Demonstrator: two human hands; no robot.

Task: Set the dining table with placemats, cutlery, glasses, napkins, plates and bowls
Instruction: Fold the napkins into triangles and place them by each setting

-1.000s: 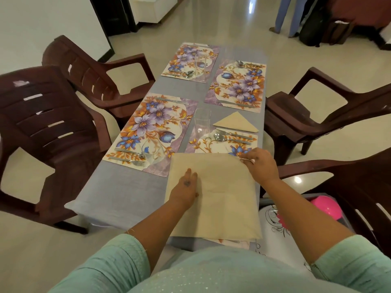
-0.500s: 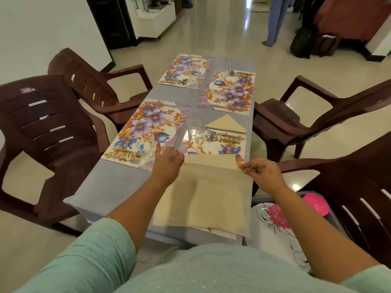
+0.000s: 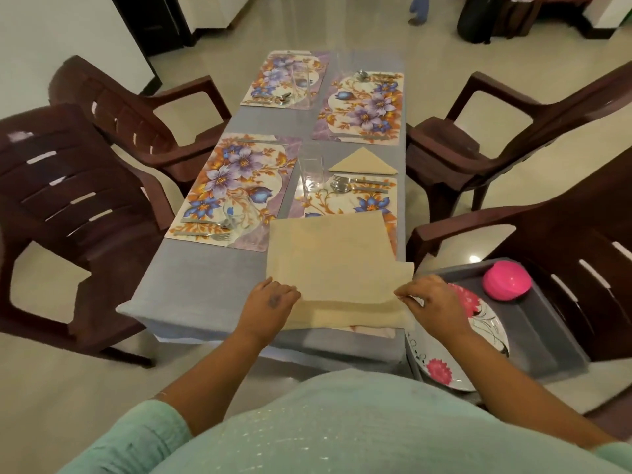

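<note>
A beige cloth napkin (image 3: 333,268) lies spread at the near right of the grey table (image 3: 198,289), over the near right floral placemat (image 3: 345,203). My left hand (image 3: 272,302) pinches its near left edge. My right hand (image 3: 432,301) pinches its near right edge, where the cloth is doubled into a fold. A folded triangular napkin (image 3: 363,163) lies beyond that placemat. A glass (image 3: 310,172) and a fork and spoon (image 3: 345,185) rest on it. The left placemat (image 3: 236,186) carries cutlery (image 3: 208,232) at its near end.
Two more placemats (image 3: 362,109) (image 3: 285,78) with cutlery lie at the far end. Brown plastic chairs (image 3: 68,206) (image 3: 496,138) flank the table. On the chair at my right, a grey tray (image 3: 547,336) holds flowered plates (image 3: 444,354) and a pink bowl (image 3: 507,280).
Both hands drew the napkin's far edge back toward me, doubling the cloth over; they now pinch it at the near edge.
</note>
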